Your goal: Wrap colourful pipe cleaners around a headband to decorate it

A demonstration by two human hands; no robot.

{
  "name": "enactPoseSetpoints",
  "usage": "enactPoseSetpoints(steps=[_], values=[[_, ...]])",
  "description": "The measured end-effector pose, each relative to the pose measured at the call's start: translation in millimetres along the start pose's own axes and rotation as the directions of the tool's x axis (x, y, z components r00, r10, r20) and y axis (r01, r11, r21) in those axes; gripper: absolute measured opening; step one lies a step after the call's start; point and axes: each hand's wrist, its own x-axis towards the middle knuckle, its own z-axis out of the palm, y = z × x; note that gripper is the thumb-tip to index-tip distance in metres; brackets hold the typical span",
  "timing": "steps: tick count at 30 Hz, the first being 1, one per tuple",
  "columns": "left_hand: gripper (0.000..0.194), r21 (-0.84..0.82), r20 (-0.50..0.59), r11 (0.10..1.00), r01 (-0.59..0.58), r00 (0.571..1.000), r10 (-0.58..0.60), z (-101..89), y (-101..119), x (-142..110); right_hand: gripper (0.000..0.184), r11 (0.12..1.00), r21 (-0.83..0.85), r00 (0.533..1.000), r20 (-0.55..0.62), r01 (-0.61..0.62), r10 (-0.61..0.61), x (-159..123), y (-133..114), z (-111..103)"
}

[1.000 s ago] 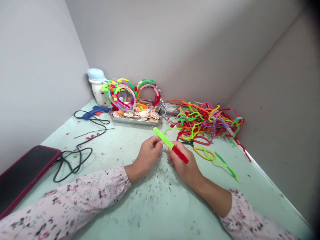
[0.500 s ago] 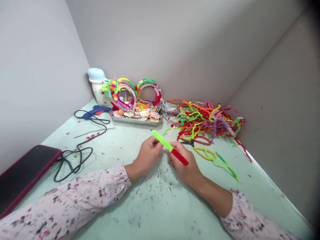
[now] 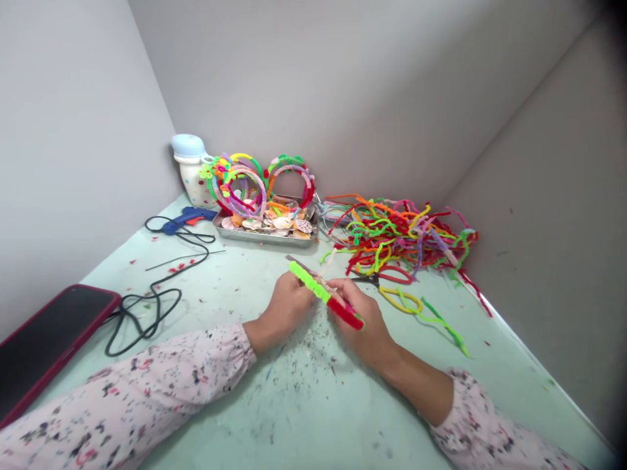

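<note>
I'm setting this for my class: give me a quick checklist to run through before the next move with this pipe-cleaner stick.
1. Left hand and right hand both gripping the lime-green and red fuzzy pipe-cleaner stick: ok.
2. Blue plastic hot-glue gun warm: cannot tell.
3. Pale green tabletop free of scraps: not ok, dark flecks lie below the hands.
4. Rectangular metal tray of seashells lying flat: ok.

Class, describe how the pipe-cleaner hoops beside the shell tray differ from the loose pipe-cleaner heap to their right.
The pipe-cleaner hoops stand upright as rings; the loose heap lies flat and tangled. The hoops rise behind the shell tray; the heap sits right of it. Both are fuzzy and multicoloured.
</note>
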Motion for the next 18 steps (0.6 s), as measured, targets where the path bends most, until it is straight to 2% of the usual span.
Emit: enactPoseSetpoints(steps=[3, 6, 8, 13, 18], values=[[0.017, 0.005, -0.013, 0.998, 0.058, 0.998, -0.058, 0.9, 7.5, -1.4, 0.018, 0.995, 0.096, 0.999, -0.005, -0.042, 0.042, 1.3, 4.5, 2.0], [0.021, -0.009, -0.011, 1.0, 0.025, 1.0, -0.025, 0.8, 11.0, -1.9, 0.022, 0.988, 0.139, 0.997, -0.015, -0.067, 0.07, 2.4, 7.0, 3.6], [0.023, -0.009, -0.028, 1.0, 0.018, 0.999, -0.019, 0.5, 12.0, -1.8, 0.024, 0.988, 0.139, 0.997, -0.021, -0.071, 0.074, 2.5, 6.4, 3.8], [0.027, -0.011, -0.03, 0.995, 0.098, 0.995, -0.098, -0.1, 13.6, -0.8, 0.024, 0.996, 0.093, 1.0, -0.024, -0.016, 0.019, 0.9, 1.5, 1.2], [0.024, -0.028, -0.028, 0.998, 0.063, 0.998, -0.064, -1.0, 10.7, 0.2, 0.022, 0.993, 0.111, 0.999, -0.013, -0.031, 0.033, 0.0, 3.3, 0.6]])
